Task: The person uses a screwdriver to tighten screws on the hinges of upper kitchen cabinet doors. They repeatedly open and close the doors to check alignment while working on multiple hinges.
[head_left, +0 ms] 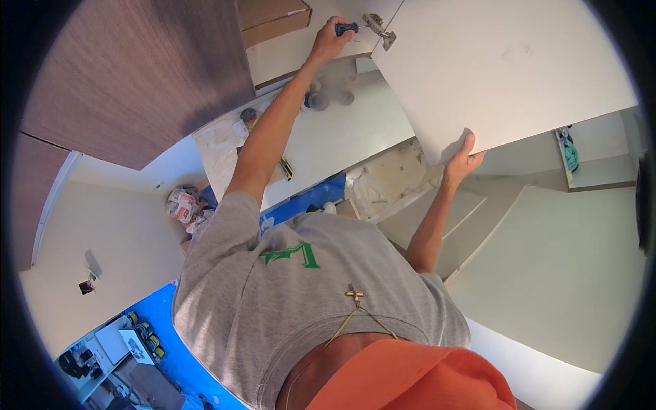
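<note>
My left hand [330,39] grips a screwdriver [347,29] by its dark blue handle, with the shaft pointing at a metal hinge [378,29] on a white cabinet door [506,75]. The hinge bridges the door and the cabinet's inside at the top; whether the tip sits in a screw is too small to tell. Lower down, my right hand [463,158] holds the door's bottom edge, thumb up against its face.
A cardboard box [272,20] sits in the cabinet beside brown panels [123,68]. Below are a worktop [342,123] with jars and a yellow utility knife [285,169], blue floor covering [167,318], and a bundled bag [183,203]. A shelf unit [598,171] is at right.
</note>
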Action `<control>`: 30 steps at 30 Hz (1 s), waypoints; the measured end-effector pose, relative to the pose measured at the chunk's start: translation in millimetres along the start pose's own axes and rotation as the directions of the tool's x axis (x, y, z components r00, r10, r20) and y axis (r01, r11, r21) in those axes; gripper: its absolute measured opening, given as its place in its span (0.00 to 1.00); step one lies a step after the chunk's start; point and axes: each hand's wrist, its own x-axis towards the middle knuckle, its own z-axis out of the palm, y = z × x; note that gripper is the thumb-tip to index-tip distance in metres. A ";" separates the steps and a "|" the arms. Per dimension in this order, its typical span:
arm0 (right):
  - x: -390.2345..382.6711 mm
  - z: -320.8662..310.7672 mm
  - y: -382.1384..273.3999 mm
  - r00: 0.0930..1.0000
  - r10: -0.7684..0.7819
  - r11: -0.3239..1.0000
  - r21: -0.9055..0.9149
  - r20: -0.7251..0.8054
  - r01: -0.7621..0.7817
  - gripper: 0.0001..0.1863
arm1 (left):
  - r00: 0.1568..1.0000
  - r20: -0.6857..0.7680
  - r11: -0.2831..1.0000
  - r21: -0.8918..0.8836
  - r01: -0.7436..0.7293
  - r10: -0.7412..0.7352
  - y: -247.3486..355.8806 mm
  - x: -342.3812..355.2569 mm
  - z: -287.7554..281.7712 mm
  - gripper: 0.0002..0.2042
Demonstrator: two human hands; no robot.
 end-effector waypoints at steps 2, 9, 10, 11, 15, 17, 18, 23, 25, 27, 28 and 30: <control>2.0 -0.7 0.5 1.000 0.011 1.000 -0.012 -0.005 -0.011 0.30 | 1.000 0.020 0.998 -0.053 0.019 -0.018 -1.8 1.0 2.0 0.18; -0.1 -1.6 5.2 0.999 0.020 0.999 -0.050 -0.025 -0.021 0.29 | 0.975 -0.045 0.972 0.100 -0.211 0.216 -3.4 3.9 4.8 0.17; -0.1 -1.5 5.6 0.999 0.014 0.999 -0.052 -0.034 -0.015 0.28 | 0.950 -0.048 0.937 0.184 -0.297 0.310 -1.7 2.8 5.1 0.17; -0.2 -1.0 5.9 0.999 0.030 0.999 -0.033 -0.030 -0.031 0.27 | 0.918 -0.039 0.891 0.262 -0.371 0.394 0.1 1.0 4.4 0.17; 0.1 0.9 5.2 0.999 -0.002 1.000 -0.017 -0.052 0.001 0.24 | 0.943 0.011 0.921 0.209 -0.328 0.333 7.2 0.5 -0.6 0.18; -0.1 1.3 4.4 0.998 -0.016 0.999 -0.037 -0.055 0.014 0.24 | 0.991 0.033 0.974 0.182 -0.136 0.132 7.7 6.6 -3.5 0.20; -0.4 1.1 4.0 0.999 -0.014 0.999 -0.046 -0.045 0.012 0.24 | 0.999 0.048 0.993 0.120 0.004 -0.010 6.9 10.7 -5.1 0.21; -1.6 0.1 5.5 0.997 0.004 0.997 -0.077 -0.073 -0.010 0.25 | 0.968 0.096 0.973 0.053 0.226 -0.231 -6.1 17.1 -3.0 0.26; -1.4 0.1 7.4 0.998 -0.004 0.999 -0.044 -0.059 0.001 0.25 | 1.000 0.017 0.999 0.046 -0.007 0.006 -11.4 10.9 -1.8 0.24; -0.7 0.3 9.7 0.998 -0.005 0.998 -0.062 -0.064 0.001 0.25 | 0.989 -0.029 0.988 0.054 -0.146 0.147 -13.9 7.0 -2.2 0.24; -0.8 0.1 10.7 0.997 -0.005 0.997 -0.082 -0.081 -0.001 0.25 | 0.984 -0.035 0.983 0.065 -0.173 0.176 -14.0 6.8 -3.1 0.25; -1.0 -0.4 12.2 0.998 -0.013 0.997 -0.078 -0.068 0.007 0.26 | 0.995 0.011 0.990 0.104 -0.100 0.099 -12.4 9.5 -5.7 0.26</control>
